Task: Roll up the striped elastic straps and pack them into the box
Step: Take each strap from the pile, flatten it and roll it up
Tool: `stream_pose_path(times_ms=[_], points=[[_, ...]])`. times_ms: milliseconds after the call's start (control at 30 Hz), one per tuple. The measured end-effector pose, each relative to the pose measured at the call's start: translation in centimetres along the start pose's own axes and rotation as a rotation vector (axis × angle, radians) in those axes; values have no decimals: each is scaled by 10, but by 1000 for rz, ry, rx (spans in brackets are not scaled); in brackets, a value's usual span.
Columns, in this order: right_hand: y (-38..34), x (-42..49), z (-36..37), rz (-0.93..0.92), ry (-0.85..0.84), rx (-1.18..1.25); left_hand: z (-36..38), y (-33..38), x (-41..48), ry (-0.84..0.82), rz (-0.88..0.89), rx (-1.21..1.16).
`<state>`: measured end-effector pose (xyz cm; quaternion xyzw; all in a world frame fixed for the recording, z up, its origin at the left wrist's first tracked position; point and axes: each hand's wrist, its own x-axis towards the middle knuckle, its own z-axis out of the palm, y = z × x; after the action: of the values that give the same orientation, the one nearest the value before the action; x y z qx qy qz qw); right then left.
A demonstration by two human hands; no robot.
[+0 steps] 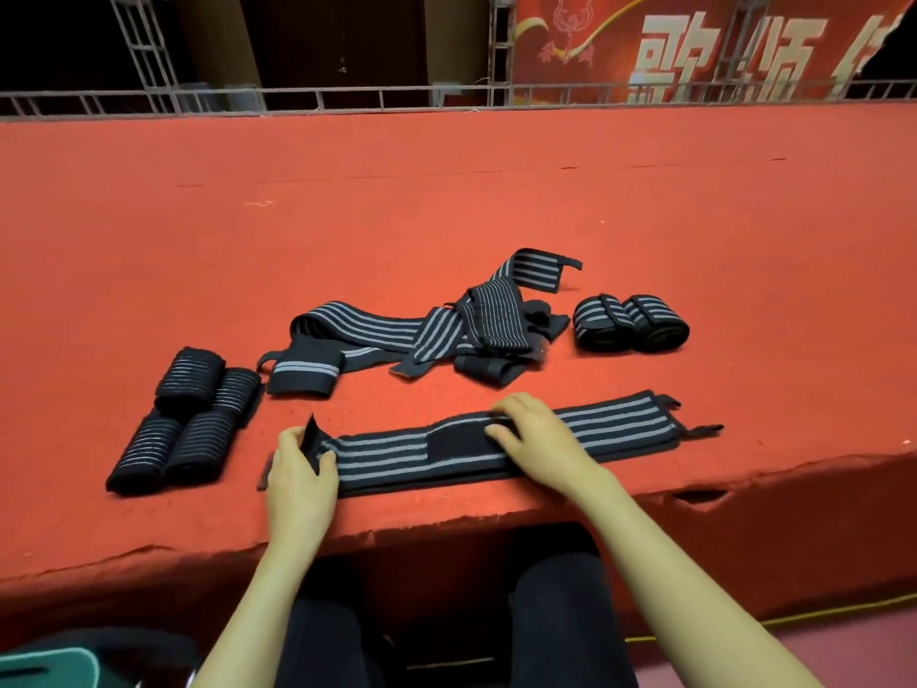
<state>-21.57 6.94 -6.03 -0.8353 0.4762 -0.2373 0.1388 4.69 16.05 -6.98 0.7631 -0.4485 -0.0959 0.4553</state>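
A red banner (704, 47) reads "歌颂" in white characters.

Left hand (297, 481) pinching strap (620, 429), right hand (538, 439) pressing

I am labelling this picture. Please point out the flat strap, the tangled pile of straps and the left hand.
flat strap (382, 454), head view, striped part near its left end.
tangled pile (491, 310), head view, finely striped band on top.
left hand (300, 476), head view, back of the hand.
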Motion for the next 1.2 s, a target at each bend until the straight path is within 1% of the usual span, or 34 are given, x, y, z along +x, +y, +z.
stream_pose_path(times_ms=[67,133,200,300,367,500,533,600,667,800,1000,1133,1200], points=[[-22,5,14,-118,-155,30,-2,0,1,-8,-35,-25],[-39,8,22,-128,-296,4,-5,1,1,-8,-66,-50],[-49,12,27,-118,-363,-34,-9,1,3,-14,-98,-63],[-54,15,29,-132,-355,-74,-13,-3,9,-48,-143,-110],[-55,16,28,-156,-325,-84,-16,-4,15,-75,-203,-201],[-60,18,29,-172,-301,-20,-23,-4,24,-104,-304,-311],[-60,18,31,-172,-320,-19,-24,-5,26,-122,-302,-288],[-60,17,35,-170,-348,-24,-25,-9,27,-177,-266,-143],[-58,16,38,-151,-341,17,-26,-13,26,-194,-224,-58],[-51,15,37,-111,-317,75,-30,-12,22,-188,-213,-87],[-46,13,37,-91,-318,89,-29,-4,21,-167,-170,-16],[-53,17,34,-71,-360,75,-31,-6,17,-158,-101,109],[-65,22,34,-49,-352,38,-34,-6,18,-161,-83,185]])
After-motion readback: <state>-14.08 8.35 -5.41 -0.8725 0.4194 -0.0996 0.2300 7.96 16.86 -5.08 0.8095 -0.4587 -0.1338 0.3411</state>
